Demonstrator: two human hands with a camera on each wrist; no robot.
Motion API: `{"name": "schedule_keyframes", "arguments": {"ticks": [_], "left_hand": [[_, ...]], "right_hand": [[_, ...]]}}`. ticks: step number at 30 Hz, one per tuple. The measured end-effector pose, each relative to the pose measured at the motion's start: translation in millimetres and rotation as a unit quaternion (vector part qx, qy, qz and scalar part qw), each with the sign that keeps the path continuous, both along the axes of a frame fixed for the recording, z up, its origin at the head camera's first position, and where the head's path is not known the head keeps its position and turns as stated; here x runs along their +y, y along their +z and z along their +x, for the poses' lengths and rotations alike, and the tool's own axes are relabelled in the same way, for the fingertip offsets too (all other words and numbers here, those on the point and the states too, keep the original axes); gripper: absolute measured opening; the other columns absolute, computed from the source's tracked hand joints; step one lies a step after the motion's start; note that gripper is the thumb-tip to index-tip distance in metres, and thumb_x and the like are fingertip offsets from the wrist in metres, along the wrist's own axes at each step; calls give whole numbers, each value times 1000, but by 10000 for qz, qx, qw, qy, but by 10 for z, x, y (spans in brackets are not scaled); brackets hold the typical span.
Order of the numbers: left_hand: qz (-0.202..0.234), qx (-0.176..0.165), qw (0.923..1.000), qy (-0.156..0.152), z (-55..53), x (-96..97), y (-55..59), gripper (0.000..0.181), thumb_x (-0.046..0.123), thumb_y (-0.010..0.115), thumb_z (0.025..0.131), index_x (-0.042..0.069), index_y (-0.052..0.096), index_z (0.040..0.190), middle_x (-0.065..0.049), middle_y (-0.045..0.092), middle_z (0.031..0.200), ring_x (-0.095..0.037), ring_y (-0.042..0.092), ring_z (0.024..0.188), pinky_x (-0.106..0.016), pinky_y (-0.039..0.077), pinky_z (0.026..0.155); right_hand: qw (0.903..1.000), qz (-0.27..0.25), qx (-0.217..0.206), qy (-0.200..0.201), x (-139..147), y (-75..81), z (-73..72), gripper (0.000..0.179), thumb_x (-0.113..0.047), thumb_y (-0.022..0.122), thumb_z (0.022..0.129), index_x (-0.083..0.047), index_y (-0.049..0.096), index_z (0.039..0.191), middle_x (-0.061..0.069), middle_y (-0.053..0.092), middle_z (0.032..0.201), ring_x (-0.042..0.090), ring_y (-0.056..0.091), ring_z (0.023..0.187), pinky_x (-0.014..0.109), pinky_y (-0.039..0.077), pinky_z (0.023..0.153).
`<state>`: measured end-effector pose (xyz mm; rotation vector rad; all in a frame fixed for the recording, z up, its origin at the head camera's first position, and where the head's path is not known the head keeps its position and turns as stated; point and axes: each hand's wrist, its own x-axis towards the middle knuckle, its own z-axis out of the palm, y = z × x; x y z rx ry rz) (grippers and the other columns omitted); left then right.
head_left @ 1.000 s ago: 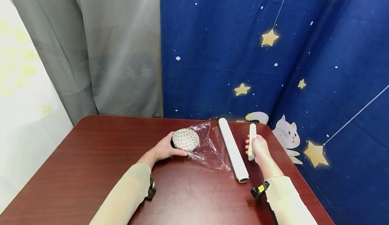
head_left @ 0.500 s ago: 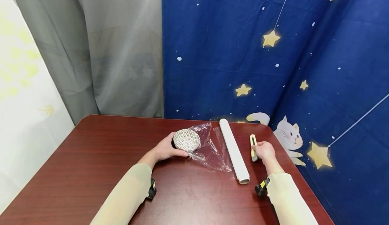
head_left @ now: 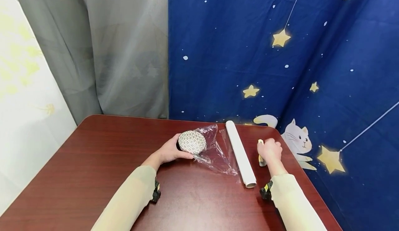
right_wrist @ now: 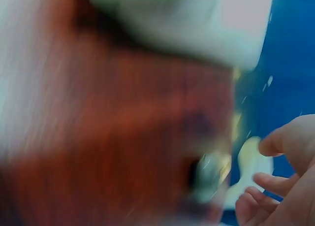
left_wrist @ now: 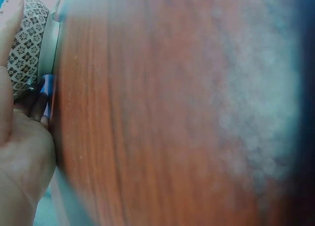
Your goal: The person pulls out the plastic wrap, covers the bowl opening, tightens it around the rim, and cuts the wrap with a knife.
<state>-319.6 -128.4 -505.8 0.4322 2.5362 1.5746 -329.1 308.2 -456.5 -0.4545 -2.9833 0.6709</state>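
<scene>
My left hand [head_left: 169, 150] holds the side of a round bowl [head_left: 192, 142] with a small repeating pattern, thumb along its near side. In the left wrist view, the patterned bowl [left_wrist: 27, 46] shows between the thumb and the fingers behind it. Clear plastic wrap [head_left: 218, 154] lies over the bowl's right side and spreads onto the table. At the right, my right hand [head_left: 270, 152] is over a white and yellow utility knife [head_left: 262, 160], covering part of it. The right wrist view shows the fingers loosely bent with nothing between them, and the blurred knife [right_wrist: 209, 177] apart from them on the table.
A long white roll [head_left: 240, 154] lies slanted between the wrap and the knife. The dark red table [head_left: 199, 200] ends just beyond the roll and to the right of my right hand. Blue starry and grey curtains [head_left: 131, 51] hang behind it.
My right hand lowered the utility knife to the table beside the roll and let go of it. My left hand has kept its hold on the bowl.
</scene>
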Motion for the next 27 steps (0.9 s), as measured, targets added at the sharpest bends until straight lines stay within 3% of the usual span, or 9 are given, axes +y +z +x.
{"name": "schedule_keyframes", "arguments": {"ticks": [3,6,10,14,20,27], "left_hand": [[-40,3,10000,-7,-2,-3,22,115,39,104,73,6,40,162,-14,58,158,-31,54,144,-55,40,128],[-116,3,9999,-9,-14,-14,38,115,40,104,73,7,40,163,-14,57,159,-31,54,144,-54,40,128],[-126,34,9999,31,-27,-35,47,116,40,104,72,6,40,162,-14,58,159,-31,54,144,-54,39,128],[-59,71,10000,32,-39,-32,35,114,38,105,72,6,42,161,-14,59,157,-31,55,144,-53,39,128],[-66,91,9999,-7,-36,15,-20,111,39,104,73,5,43,160,-14,60,156,-30,57,142,-51,42,127],[-80,134,9999,47,-3,8,-19,109,37,104,73,4,45,159,-15,60,155,-30,57,142,-51,42,127]], "right_hand": [[9964,-134,744,389,-330,166,56,52,-27,53,103,10,61,139,40,58,139,60,48,136,67,41,117],[9885,-259,1091,1014,-692,318,55,49,-20,51,103,6,63,143,36,60,145,54,53,140,63,43,119],[9696,-475,1217,2070,-1194,441,5,49,-14,47,105,3,63,148,28,61,153,45,55,147,59,42,125],[9488,-677,1090,2888,-1591,419,-54,51,-17,45,108,-2,59,155,22,57,161,39,49,155,54,37,130],[9419,-721,592,3226,-1825,212,-122,52,-27,41,114,-12,54,162,13,47,172,36,39,163,64,27,133],[9400,-799,304,3302,-1866,26,-141,56,-37,29,118,-15,53,163,8,51,171,32,43,162,69,25,130]]}}
